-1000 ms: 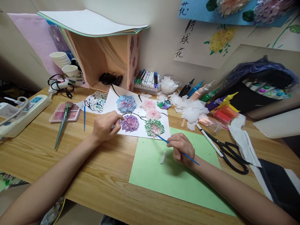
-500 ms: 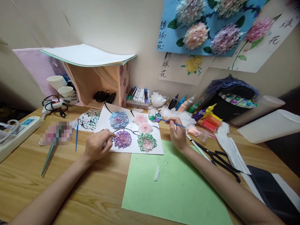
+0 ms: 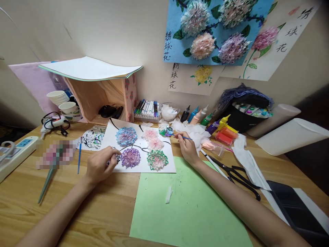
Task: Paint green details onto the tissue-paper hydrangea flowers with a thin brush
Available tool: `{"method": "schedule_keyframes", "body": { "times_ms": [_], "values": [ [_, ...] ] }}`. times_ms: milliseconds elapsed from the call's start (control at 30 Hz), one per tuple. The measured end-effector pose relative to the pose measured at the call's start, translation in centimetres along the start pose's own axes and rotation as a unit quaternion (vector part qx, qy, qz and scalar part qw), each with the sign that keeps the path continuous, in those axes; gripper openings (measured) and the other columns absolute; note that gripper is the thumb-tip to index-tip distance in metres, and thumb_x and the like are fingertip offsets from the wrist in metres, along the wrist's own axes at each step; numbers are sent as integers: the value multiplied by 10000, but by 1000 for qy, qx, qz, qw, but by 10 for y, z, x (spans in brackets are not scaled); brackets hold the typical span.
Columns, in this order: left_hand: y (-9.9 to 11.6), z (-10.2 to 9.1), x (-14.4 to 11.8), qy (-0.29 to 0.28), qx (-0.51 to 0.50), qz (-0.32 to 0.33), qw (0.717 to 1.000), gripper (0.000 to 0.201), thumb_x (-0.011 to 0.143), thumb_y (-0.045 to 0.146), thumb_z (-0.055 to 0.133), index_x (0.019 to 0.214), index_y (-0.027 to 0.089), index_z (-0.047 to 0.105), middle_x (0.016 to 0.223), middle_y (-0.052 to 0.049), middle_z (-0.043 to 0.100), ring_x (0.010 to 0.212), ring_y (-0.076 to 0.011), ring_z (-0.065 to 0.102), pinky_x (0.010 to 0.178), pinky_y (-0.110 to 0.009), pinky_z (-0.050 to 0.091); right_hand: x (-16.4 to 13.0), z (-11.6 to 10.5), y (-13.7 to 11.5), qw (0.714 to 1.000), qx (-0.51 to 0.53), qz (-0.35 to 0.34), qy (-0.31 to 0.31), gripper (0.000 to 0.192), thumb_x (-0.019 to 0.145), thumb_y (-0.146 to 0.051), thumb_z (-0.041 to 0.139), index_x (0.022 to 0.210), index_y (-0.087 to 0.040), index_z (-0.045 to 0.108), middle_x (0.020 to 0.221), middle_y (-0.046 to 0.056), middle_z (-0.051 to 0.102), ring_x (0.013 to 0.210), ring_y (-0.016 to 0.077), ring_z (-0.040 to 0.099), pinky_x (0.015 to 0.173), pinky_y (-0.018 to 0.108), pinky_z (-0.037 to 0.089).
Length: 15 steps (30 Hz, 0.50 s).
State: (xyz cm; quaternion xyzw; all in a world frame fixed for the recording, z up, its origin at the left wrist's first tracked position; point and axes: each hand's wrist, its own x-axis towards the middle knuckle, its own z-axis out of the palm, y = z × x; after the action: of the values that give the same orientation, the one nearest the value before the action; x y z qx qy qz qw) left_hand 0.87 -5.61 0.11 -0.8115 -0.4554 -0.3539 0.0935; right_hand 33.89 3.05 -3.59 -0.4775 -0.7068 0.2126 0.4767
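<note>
Only the one head view here. The wooden tabletop point(image 3: 31, 199) has its open room along the near edge and on the left; the back edge by the wall is packed solid.

The right hand point(image 3: 187, 148) is closed around a thin blue-handled paintbrush point(image 3: 185, 138), with the tip reaching left to a small round paint-smeared palette point(image 3: 166, 130) just past the top right corner of the white sheet of paper with paper flowers point(image 3: 140, 148). The left hand point(image 3: 99, 164) sits on that sheet's left edge with fingers curled in, pinching something small and dark. I can't tell what it is.

On the sheet I count five tissue flowers: one blue, two pink, one purple, one green-edged. The big light green paper sheet point(image 3: 190, 212) lies just below it, mostly bare apart from one small white paper scrap point(image 3: 169, 194).

Clutter to the right of the brush hand: a heap of white tissue pieces point(image 3: 197, 132), black-handled scissors point(image 3: 239, 178) with a white pen beside them, and a row of squeeze paint bottles point(image 3: 197, 115). At the back is a tray of coloured marker pens point(image 3: 147, 109). A second blue brush point(image 3: 79, 157) lies on the left, well clear of both hands, near a white power strip point(image 3: 15, 154).
</note>
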Motion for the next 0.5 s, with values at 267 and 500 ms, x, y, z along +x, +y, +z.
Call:
{"method": "schedule_keyframes", "body": {
  "times_ms": [267,500],
  "values": [
    [1,0,2,8,-4,11,1000,206,853,96,424,823,181,609,613,22,559,508,-112,518,534,-247,376,1,1,1,1000,17,12,-11,268,953,-374,366,909,-199,564,900,57,638,856,189,593,813,333,445],
    [1,-1,2,7,3,14,1000,209,862,109,416,825,181,608,602,24,549,489,-110,506,527,-246,378,2,3,5,996,73,51,-5,276,946,-406,376,933,-194,552,876,51,639,808,173,588,751,309,451]
  ]
}}
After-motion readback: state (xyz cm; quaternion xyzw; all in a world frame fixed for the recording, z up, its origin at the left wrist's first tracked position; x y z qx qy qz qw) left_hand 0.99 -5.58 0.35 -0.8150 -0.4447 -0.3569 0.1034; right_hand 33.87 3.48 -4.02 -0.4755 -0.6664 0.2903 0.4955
